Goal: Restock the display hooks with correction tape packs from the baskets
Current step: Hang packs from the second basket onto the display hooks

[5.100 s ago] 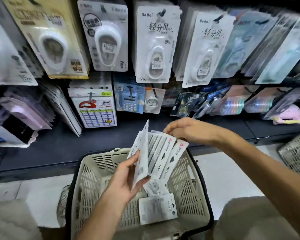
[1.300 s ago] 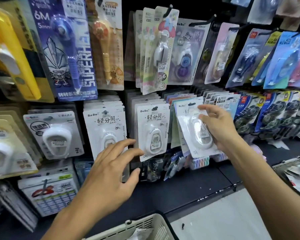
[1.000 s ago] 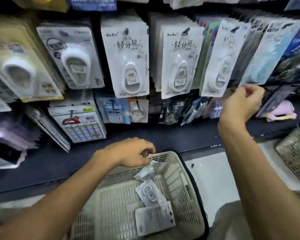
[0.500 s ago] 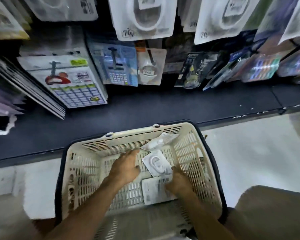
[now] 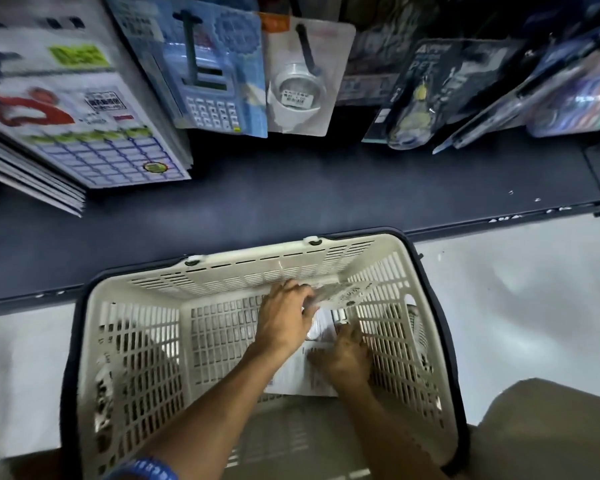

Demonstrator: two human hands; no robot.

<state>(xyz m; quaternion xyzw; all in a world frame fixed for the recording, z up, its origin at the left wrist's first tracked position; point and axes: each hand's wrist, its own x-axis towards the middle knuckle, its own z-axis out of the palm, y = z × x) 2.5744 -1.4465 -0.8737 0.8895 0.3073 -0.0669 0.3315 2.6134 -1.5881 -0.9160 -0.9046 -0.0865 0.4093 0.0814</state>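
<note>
A cream plastic basket (image 5: 257, 258) with a dark rim stands on the floor below me. Both hands are inside it. My left hand (image 5: 284, 323) grips a blurred correction tape pack (image 5: 347, 293) by one edge, lifted near the far wall of the basket. My right hand (image 5: 347, 358) lies with spread fingers on a flat white pack (image 5: 291, 379) on the basket floor. Another white pack (image 5: 321, 323) shows between the two hands, partly covered by them. The display hooks for these packs are out of view.
A dark shelf ledge (image 5: 291, 195) runs just beyond the basket. Above it hang a calculator card (image 5: 208, 81), label sheets (image 5: 84, 116) and a tape roll card (image 5: 298, 91). Pale floor (image 5: 516, 289) lies to the right, my knee (image 5: 551, 427) at the bottom right.
My view has dropped from the hooks to the basket. Both hands have gone down into it. My left hand has taken hold of the upper pack and my right hand has settled on the flat one.
</note>
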